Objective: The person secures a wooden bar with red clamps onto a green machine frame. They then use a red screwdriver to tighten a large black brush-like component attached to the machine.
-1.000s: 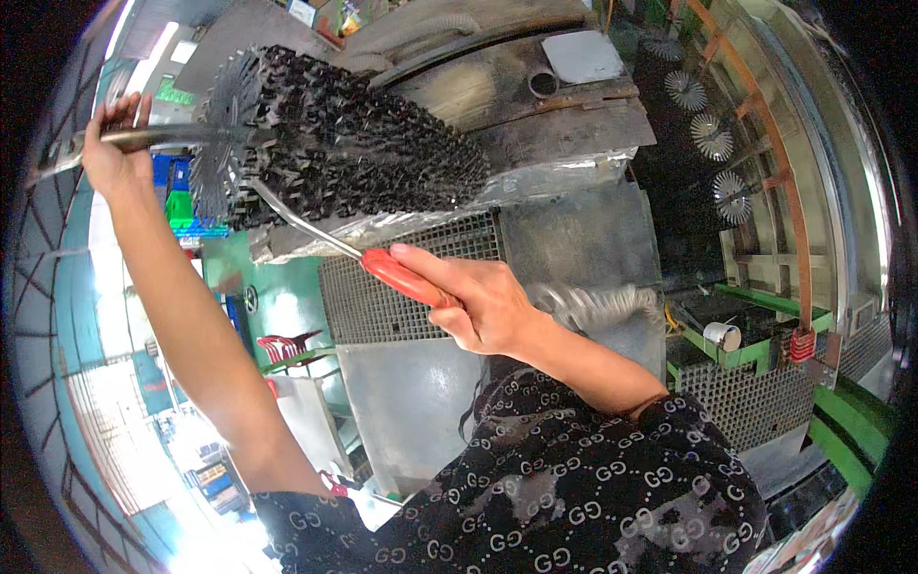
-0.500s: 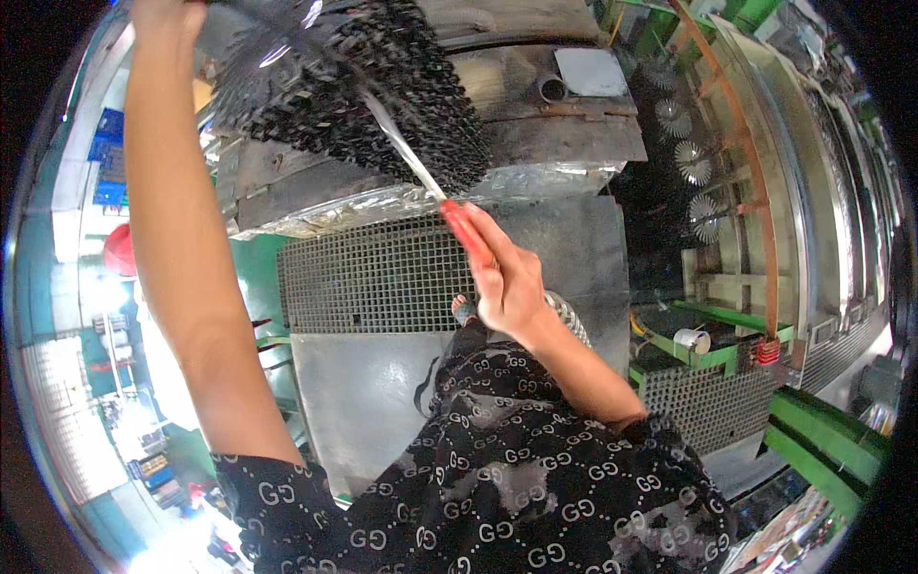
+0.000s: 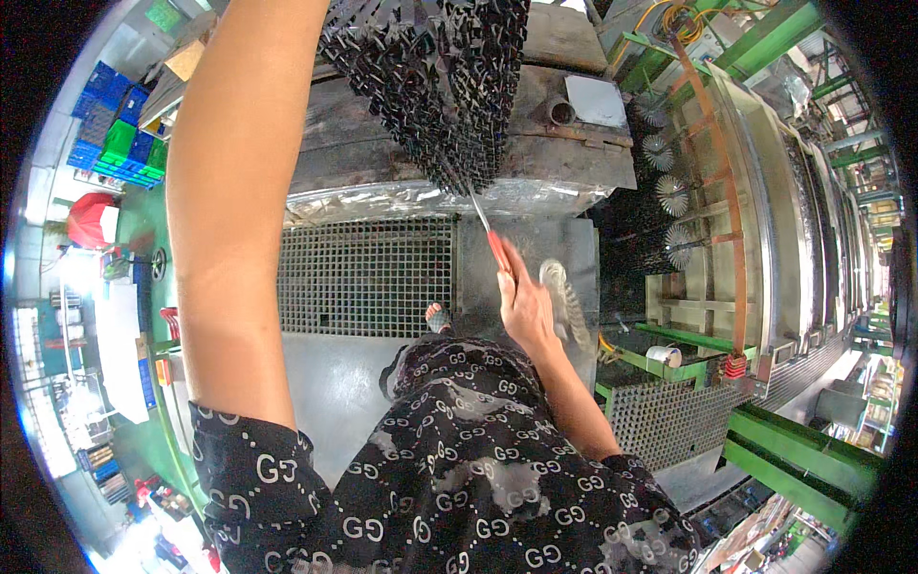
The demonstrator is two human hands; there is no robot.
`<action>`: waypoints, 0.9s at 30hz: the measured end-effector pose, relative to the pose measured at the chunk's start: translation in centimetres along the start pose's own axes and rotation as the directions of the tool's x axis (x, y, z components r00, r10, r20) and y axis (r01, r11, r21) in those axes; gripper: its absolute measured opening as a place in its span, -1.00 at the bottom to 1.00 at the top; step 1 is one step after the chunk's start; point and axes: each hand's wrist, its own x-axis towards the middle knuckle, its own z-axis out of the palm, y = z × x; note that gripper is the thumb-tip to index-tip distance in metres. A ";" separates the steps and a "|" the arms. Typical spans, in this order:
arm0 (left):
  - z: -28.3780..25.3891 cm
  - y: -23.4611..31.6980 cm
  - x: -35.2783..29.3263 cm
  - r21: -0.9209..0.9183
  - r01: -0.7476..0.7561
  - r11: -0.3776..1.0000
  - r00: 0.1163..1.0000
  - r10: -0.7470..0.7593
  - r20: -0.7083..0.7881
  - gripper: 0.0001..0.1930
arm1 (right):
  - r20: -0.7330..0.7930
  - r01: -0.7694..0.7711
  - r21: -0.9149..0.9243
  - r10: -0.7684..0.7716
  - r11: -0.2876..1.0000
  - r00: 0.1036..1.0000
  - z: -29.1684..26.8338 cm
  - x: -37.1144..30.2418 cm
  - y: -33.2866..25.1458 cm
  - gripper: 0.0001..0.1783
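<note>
My right hand (image 3: 526,304) is closed round the red handle of a tool with a thin, bright metal shaft (image 3: 485,216). The shaft points up and away, its far end meeting the lower tip of a black, bristly mass (image 3: 449,105) made of many small dark pieces. The exact kind of tool cannot be made out. My left forearm (image 3: 234,191) reaches up past the upper edge, so the left hand is out of sight. Below the black mass lies a worn, dark metal surface (image 3: 373,143) with a shiny, crinkled front edge.
A square-mesh floor grate (image 3: 368,277) lies beyond my feet. At the right, several round, finned metal discs (image 3: 672,193) line up beside a long metal machine (image 3: 765,220). Green beams (image 3: 798,459) stand at the lower right. Blue and green crates (image 3: 120,129) are stacked at the far left.
The black mass has swung upward and rightward in view. The tool has become steeper, with my right hand slightly right and lower. My left hand has left the view at the top.
</note>
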 end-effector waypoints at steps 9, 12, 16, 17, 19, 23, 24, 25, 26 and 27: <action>-2.0 1.8 -1.4 -0.196 0.229 0.954 0.929 -0.153 0.338 -0.66 | -0.462 0.101 0.185 -0.004 0.977 0.887 -16.3 0.8 -5.4 -0.52; -0.6 2.2 -2.7 -0.304 0.405 0.862 0.821 -0.197 0.535 -0.64 | -0.487 0.035 -0.034 -0.047 0.999 0.872 -25.8 -0.7 -11.3 -0.54; -1.9 2.8 -2.3 -0.247 0.395 0.885 0.679 -0.100 0.728 -0.61 | -0.311 0.204 -0.171 -0.250 0.964 0.917 -31.6 -2.5 -14.1 -0.57; -0.9 3.1 -2.8 -0.247 0.349 0.904 0.717 -0.088 0.691 -0.62 | -0.270 0.192 -0.210 -0.246 0.959 0.931 -32.8 -3.1 -14.8 -0.58; 0.5 2.1 -3.3 -0.237 0.240 0.941 0.858 -0.092 0.506 -0.61 | -0.159 0.186 -0.265 -0.233 0.946 0.959 -34.0 -2.8 -15.5 -0.59; 2.2 2.5 -5.2 -0.108 0.087 0.990 0.989 -0.073 0.126 -0.65 | -0.087 0.292 -0.237 -0.320 0.926 0.943 -33.8 -0.8 -16.4 -0.62; 2.2 2.8 -5.4 -0.089 0.077 0.993 0.988 -0.064 0.141 -0.66 | -0.083 0.307 -0.261 -0.338 0.915 0.938 -33.7 -0.5 -16.5 -0.62; 2.1 3.1 -5.5 -0.070 0.066 0.995 0.986 -0.055 0.155 -0.67 | -0.078 0.321 -0.284 -0.356 0.903 0.931 -33.7 -0.3 -16.6 -0.62; 2.1 3.3 -5.7 -0.050 0.054 0.997 0.985 -0.045 0.169 -0.69 | -0.073 0.336 -0.307 -0.374 0.890 0.924 -33.7 -0.1 -16.6 -0.62; 2.1 3.6 -5.8 -0.089 0.073 0.993 0.978 -0.054 0.200 -0.69 | -0.086 0.366 -0.333 -0.415 0.869 0.906 -33.8 -0.1 -16.3 -0.61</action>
